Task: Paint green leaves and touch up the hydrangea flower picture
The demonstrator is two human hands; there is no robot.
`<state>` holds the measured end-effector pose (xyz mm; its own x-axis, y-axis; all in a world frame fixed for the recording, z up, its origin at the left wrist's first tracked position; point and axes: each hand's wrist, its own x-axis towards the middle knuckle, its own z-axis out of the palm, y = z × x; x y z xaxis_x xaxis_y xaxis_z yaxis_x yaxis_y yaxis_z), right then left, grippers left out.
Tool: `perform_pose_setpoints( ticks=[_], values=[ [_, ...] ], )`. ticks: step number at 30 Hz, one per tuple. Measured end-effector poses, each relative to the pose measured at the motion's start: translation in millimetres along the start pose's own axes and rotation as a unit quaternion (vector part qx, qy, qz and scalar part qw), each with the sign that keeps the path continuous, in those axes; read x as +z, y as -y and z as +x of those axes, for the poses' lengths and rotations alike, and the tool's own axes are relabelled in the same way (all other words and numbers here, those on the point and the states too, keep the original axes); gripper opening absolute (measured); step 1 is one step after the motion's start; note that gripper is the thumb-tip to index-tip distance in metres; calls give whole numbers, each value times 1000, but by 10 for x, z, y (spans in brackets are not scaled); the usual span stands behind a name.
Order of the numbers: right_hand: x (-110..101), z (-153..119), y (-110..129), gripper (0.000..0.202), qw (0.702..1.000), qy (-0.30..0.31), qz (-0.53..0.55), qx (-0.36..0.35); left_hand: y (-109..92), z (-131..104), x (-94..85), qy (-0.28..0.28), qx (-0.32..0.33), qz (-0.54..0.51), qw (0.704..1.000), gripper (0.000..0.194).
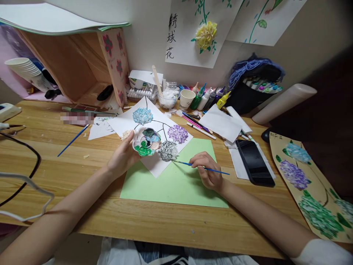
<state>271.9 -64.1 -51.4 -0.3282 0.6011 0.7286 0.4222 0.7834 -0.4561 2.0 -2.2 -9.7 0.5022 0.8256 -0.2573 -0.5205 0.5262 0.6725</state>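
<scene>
Flower picture (158, 117) lies in the middle of the table (193, 226) in the head view, a white sheet turned cornerwise and partly over a green sheet (165, 189). It carries a blue flower (142, 115), a purple flower (178, 133) and a grey flower (168, 151), joined by dark stems. The left hand (125, 152) grips a paint palette (146, 142) by its edge, tilted above the picture's left side, with green, dark and pale paint in the wells. The right hand (206, 171) has its fingers closed around a blue paintbrush (223, 172), its tip at the lower edge of the grey flower; whether the bristles touch, I cannot tell. Beyond the picture stand a paper cup (187, 98) and a row of paint bottles (204, 100). To the right lie a black phone (255, 162) and a tan sheet (321, 176) with more flowers. Another blue brush (73, 140) rests on the left.
</scene>
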Motion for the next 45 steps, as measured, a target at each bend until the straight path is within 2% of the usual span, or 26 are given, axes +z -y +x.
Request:
perform_pose_setpoints(
  ticks=[7,18,30,45],
  values=[
    [-3,-4,-2,18,1000,0,0,-1,-2,1,-5,29,1,-9,1000,60],
    [7,-12,-11,17,1000,24,4,5,3,3,9,20,7,0,1000,62],
    [-2,3,5,18,1000,5,-19,5,7,14,-17,26,7,-3,1000,61],
    [-42,-9,13,17,997,-21,-54,-46,-4,2,5,13,7,10,1000,57]
  ],
)
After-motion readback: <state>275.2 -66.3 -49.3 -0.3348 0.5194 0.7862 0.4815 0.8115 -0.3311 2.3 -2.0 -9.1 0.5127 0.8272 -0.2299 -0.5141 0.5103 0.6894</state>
